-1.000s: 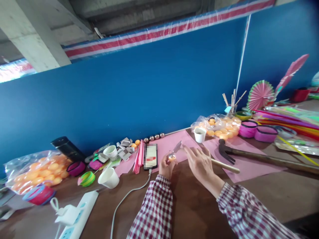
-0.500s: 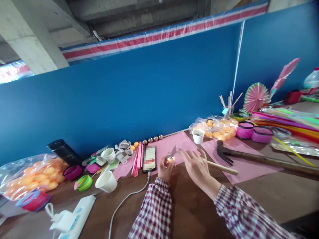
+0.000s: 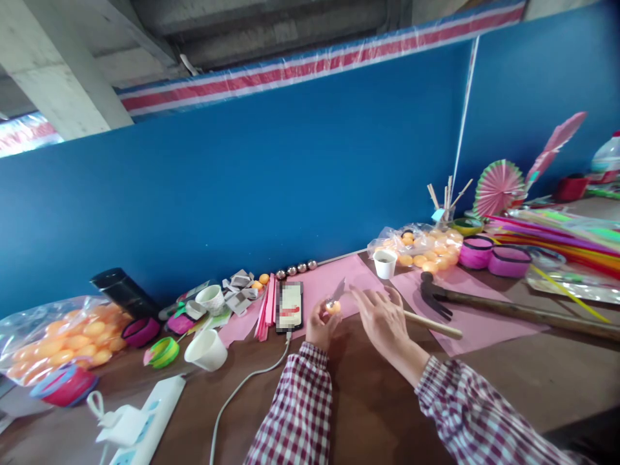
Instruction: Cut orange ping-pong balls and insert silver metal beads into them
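Near the middle of the table, my left hand (image 3: 318, 323) is closed around a small orange ball (image 3: 332, 308), which looks like a ping-pong ball. A pointed grey metal piece like a blade (image 3: 340, 289) rises just behind the ball; how it is held is unclear. To the right, my right hand (image 3: 382, 316) is palm down, fingers stretched out and apart, the nearest fingertip close to the blade. A pale wooden stick (image 3: 433, 325) shows from behind that hand; its other end is hidden. Pink paper (image 3: 320, 282) lies beyond both hands.
A claw hammer (image 3: 484, 303) lies on the right. A phone (image 3: 296, 307) with a white cable is beside my left hand. Around stand paper cups (image 3: 206, 351), a power strip (image 3: 157, 413), bags of orange balls (image 3: 72, 342), several metal balls (image 3: 291, 270) and pink straps (image 3: 508, 261).
The orange ball and blade tip have shifted very slightly in my left hand. My right hand stays in nearly the same place.
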A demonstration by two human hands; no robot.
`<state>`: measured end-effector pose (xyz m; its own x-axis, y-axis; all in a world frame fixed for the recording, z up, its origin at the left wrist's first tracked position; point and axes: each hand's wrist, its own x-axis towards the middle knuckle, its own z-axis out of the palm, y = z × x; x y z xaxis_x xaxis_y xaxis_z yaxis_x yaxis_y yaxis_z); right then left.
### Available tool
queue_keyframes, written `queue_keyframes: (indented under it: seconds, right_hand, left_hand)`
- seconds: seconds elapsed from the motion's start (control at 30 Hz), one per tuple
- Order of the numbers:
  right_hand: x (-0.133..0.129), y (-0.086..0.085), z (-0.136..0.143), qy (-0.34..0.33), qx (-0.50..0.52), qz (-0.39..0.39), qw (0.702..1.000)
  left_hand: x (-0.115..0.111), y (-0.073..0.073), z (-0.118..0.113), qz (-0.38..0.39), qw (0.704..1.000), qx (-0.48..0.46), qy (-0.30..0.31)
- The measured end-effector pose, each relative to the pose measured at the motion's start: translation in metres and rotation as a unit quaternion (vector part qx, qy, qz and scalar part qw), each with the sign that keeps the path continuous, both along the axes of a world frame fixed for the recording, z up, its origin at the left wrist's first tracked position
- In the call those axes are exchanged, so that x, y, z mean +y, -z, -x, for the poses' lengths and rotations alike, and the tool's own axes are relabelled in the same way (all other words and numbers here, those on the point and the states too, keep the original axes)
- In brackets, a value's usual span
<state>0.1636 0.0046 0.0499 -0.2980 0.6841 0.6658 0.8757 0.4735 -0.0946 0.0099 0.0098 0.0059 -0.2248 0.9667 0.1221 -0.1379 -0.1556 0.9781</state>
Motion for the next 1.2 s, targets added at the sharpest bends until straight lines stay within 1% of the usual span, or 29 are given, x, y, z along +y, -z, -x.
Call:
queue_keyframes:
  seconds: [0.2, 0.33, 0.47, 0.53, 0.63, 0.8, 0.9, 1.03, 1.1, 1.2]
  right_hand:
    - [-0.0004, -0.0002, 0.0014, -0.022, -0.010, 0.007, 1.000]
    - [0.0009, -0.0011, -0.0011, -0.012, 0.014, -0.009, 1.000]
    - [0.0010, -0.0001, 0.0001, -0.038, -0.003, 0.008, 0.999]
    - [0.0003, -0.0001, 0.0012, -0.037, -0.001, 0.011, 0.999]
    - [-0.0005, -0.0003, 0.0022, -0.020, 0.008, 0.004, 1.000]
    - [0.0002, 0.0002, 0.0021, -0.032, -0.012, 0.007, 0.999]
    - [0.0004, 0.0001, 0.0016, -0.017, 0.004, -0.005, 1.000]
    - [-0.0003, 0.0005, 0.0025, -0.029, -0.011, 0.017, 0.999]
    - [-0.0007, 0.0001, 0.0027, -0.036, -0.012, 0.021, 0.999]
    - [-0.0004, -0.0008, 0.0015, -0.021, 0.001, 0.015, 1.000]
  left_hand:
    - [-0.0026, -0.0063, -0.0023, 0.004, 1.000, 0.020, -0.015]
    - [-0.0025, -0.0054, -0.0025, -0.005, 0.999, 0.033, -0.038]
    - [-0.0009, -0.0027, -0.0022, -0.002, 0.998, 0.033, -0.051]
    - [-0.0002, -0.0017, -0.0016, 0.000, 0.998, 0.037, -0.052]
    - [0.0005, -0.0013, -0.0012, 0.002, 0.998, 0.036, -0.042]
    - [0.0004, -0.0027, -0.0021, -0.001, 0.999, 0.014, -0.049]
    - [0.0007, -0.0011, -0.0014, -0.002, 0.998, 0.024, -0.050]
    - [0.0016, 0.0011, -0.0010, -0.003, 0.999, 0.023, -0.039]
    - [0.0014, 0.0009, -0.0009, -0.003, 0.999, 0.025, -0.043]
    - [0.0008, 0.0002, -0.0004, 0.002, 0.998, 0.036, -0.053]
